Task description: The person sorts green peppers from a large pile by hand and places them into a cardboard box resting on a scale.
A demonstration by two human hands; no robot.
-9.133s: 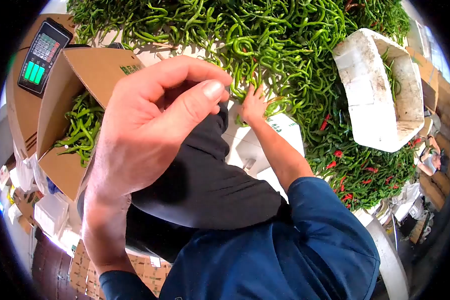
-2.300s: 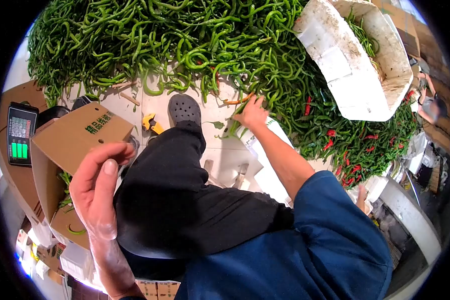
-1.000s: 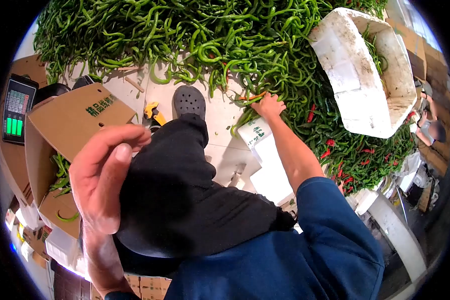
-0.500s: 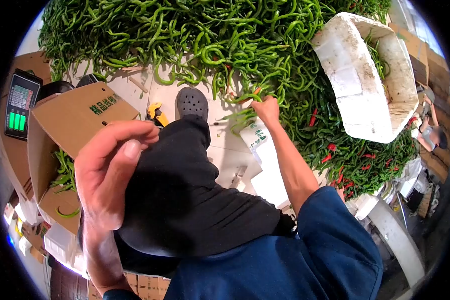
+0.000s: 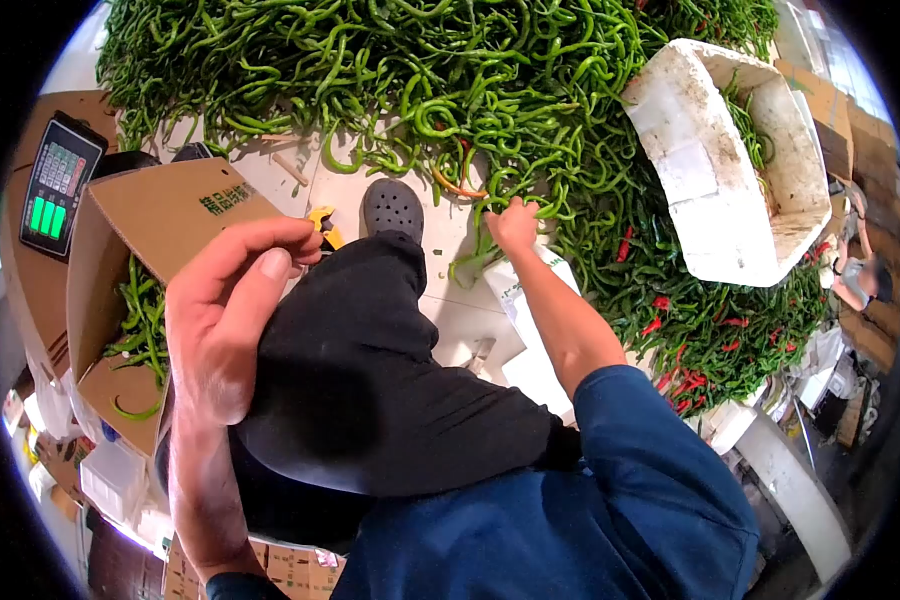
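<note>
My right hand [image 5: 515, 228] reaches down to the near edge of a big heap of green chili peppers [image 5: 490, 90]. Its fingers are closed around green chili peppers, a few of which trail beside it toward the floor. An orange-red chili pepper [image 5: 457, 188] lies just left of that hand, at the heap's edge. My left hand [image 5: 232, 305] hovers above my thigh with fingers loosely curled and the thumb apart, and nothing shows in it. Left of it stands an open cardboard box [image 5: 130, 235] holding some green chili peppers [image 5: 142, 320].
A digital scale display [image 5: 58, 185] stands at the left. A dirty white foam box [image 5: 715, 190] sits tilted on the heap. White printed sheet material [image 5: 535, 350] lies under my right forearm. Near my shoe [image 5: 393, 210] is a yellow tool [image 5: 322, 225]. Another person [image 5: 860, 280] is at far right.
My right hand has shifted slightly left along the heap's edge. The orange-red chili pepper now lies uncovered left of it. My left hand stays over my thigh.
</note>
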